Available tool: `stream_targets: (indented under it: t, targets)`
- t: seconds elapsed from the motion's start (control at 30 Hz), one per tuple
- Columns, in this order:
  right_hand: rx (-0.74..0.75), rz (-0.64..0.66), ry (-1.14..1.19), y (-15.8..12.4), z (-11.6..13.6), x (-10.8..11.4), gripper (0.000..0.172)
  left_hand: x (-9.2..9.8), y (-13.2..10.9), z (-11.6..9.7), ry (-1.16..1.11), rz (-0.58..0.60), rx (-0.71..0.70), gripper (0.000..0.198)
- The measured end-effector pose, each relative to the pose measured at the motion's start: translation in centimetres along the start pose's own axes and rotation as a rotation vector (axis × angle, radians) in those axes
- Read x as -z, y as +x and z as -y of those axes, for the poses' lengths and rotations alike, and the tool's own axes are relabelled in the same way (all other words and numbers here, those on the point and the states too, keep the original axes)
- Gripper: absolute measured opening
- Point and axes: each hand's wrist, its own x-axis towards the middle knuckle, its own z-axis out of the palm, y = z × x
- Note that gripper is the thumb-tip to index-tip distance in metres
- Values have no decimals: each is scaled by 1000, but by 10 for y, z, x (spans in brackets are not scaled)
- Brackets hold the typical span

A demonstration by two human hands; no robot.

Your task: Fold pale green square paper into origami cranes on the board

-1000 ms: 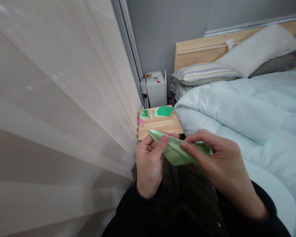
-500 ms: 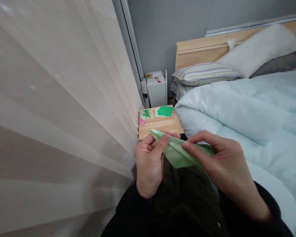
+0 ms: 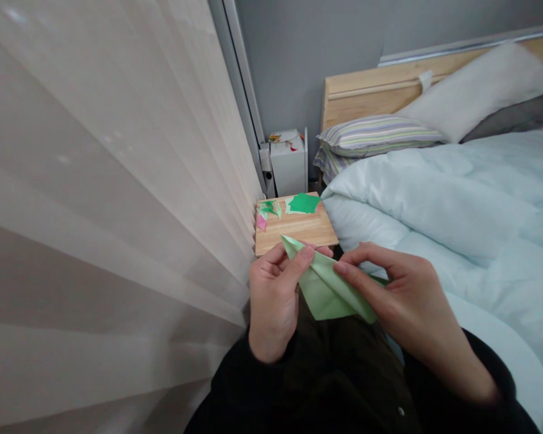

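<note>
A folded sheet of light green paper [image 3: 326, 288] is held between both hands above my lap. My left hand [image 3: 274, 298] pinches its upper left tip with thumb and fingers. My right hand [image 3: 405, 301] grips the right side, the index finger pressed along a fold. Behind the hands stands a small wooden table [image 3: 298, 229]. A dark green paper [image 3: 304, 203] and several small folded green and pink pieces [image 3: 266, 212] lie on it.
A sheer curtain [image 3: 108, 199] fills the left side. A bed with a pale blue duvet [image 3: 452, 199] and pillows [image 3: 375, 134] lies on the right. A white box [image 3: 288, 158] stands against the grey wall behind the table.
The paper has tilted steeper and its lower edge has dropped. My right hand shifted slightly down and left along the fold. My left hand stayed in place.
</note>
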Motion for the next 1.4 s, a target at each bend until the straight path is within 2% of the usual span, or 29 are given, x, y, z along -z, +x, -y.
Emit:
stream_targets:
  t: [0.17,0.37,0.77,1.03,1.17,1.4]
  targets:
    - [25,11,-39,-1,-2,1,22,-2,1,-2,-35,-21,28,11]
    - [92,42,-31,-1,-1,-1,16,-3,-1,-1,-16,31,19,13]
    - [132,15,-54,-3,-2,-1,17,-3,-2,-2,-51,20,11,11]
    - [148,30,-66,-2,-1,1,17,0,4,-7,-68,-78,-21,18]
    - [132,36,-68,-2,1,2,20,1,9,-11,-42,-90,-64,22]
    - [113,19,-66,-3,3,3,22,5,6,-9,-7,-11,-45,23]
